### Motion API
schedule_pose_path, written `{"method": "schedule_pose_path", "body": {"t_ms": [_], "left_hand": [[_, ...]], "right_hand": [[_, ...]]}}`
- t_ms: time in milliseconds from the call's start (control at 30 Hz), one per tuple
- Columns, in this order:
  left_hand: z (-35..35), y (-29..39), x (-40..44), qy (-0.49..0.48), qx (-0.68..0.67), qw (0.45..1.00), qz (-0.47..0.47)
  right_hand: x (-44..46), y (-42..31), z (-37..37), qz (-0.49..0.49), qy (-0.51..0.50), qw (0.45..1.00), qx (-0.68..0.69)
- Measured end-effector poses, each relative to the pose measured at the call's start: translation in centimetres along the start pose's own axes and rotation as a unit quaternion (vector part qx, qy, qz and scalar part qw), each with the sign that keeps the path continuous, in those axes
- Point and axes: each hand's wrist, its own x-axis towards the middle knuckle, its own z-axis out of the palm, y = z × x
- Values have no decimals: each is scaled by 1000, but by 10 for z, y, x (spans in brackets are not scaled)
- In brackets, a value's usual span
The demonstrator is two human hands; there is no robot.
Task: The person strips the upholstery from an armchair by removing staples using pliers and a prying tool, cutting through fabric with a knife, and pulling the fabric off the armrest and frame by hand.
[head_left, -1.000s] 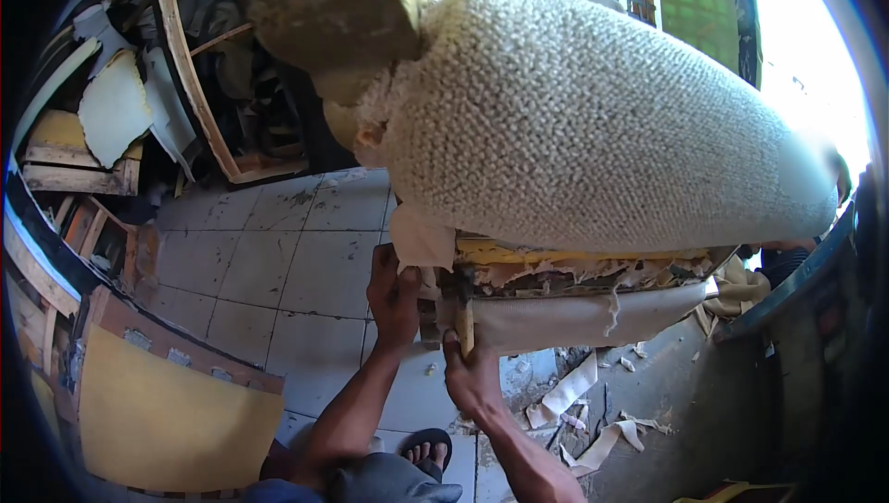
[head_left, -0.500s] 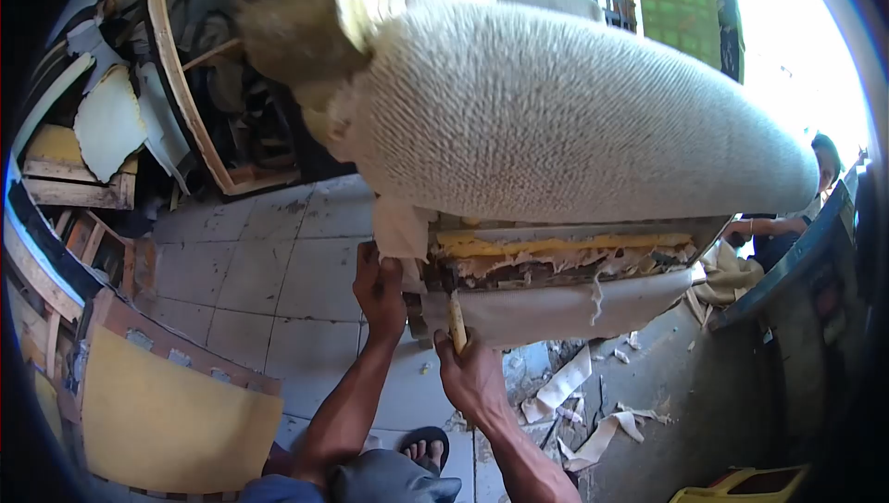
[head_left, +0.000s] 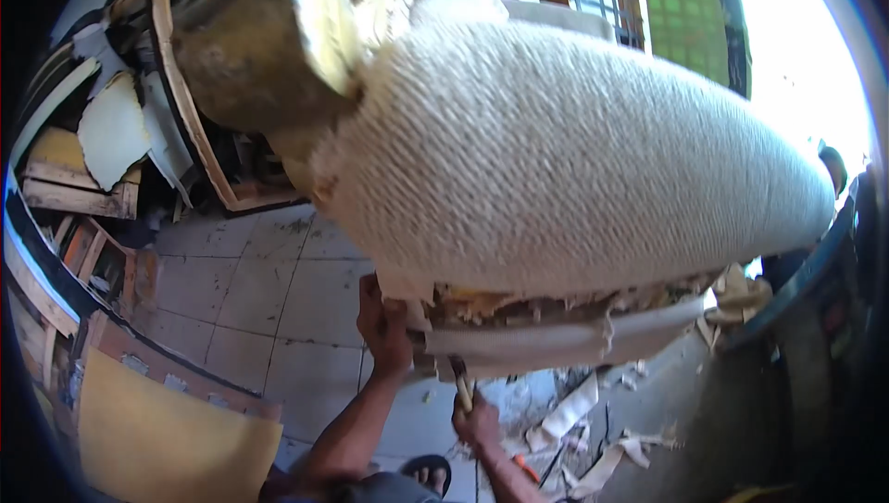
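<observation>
In the head view, a large piece covered in knobbly beige fabric (head_left: 574,160) fills the middle and far part of the scene. Under its near side runs a ragged opening with torn yellow foam (head_left: 480,305), and below that a smooth pale cloth panel (head_left: 532,347). The two hands are apart. The left hand (head_left: 384,329) is at the panel's left end, against the cloth there; whether it grips cannot be told. The right hand (head_left: 477,420), nearer and farther right, is clamped around the light handle of a dark-headed tool (head_left: 465,395), whose head is just in front of the panel. Cloth scraps (head_left: 567,410) lie on the floor (head_left: 248,304) to the right. At the near left is a yellowish sheet (head_left: 171,424); a wooden frame (head_left: 190,114) stands far left.
</observation>
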Motion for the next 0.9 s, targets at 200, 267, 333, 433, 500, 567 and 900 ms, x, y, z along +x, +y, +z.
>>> {"method": "schedule_pose_path", "body": {"t_ms": [200,267,333,433,500,567,900], "left_hand": [[-13,-26,-14,-21,58,998,-29],[-11,-25,-16,-19,31,998,-50],[-10,-15,-11,-31,66,997,6],[-9,-18,-11,-28,36,999,8],[-7,-10,-12,-27,17,999,1],[-6,-5,-9,-31,-2,1000,-3],[-1,-8,-4,-40,-120,992,-9]], "right_hand": [[-19,-85,-60,-30,-133,974,179],[-9,-122,-102,21,-288,935,205],[-6,-114,-122,8,-334,914,231],[-3,-125,-153,3,-393,862,319],[0,-150,-176,68,-386,831,395],[8,-174,-180,110,-350,805,467],[36,-206,-168,182,-315,747,556]]}}
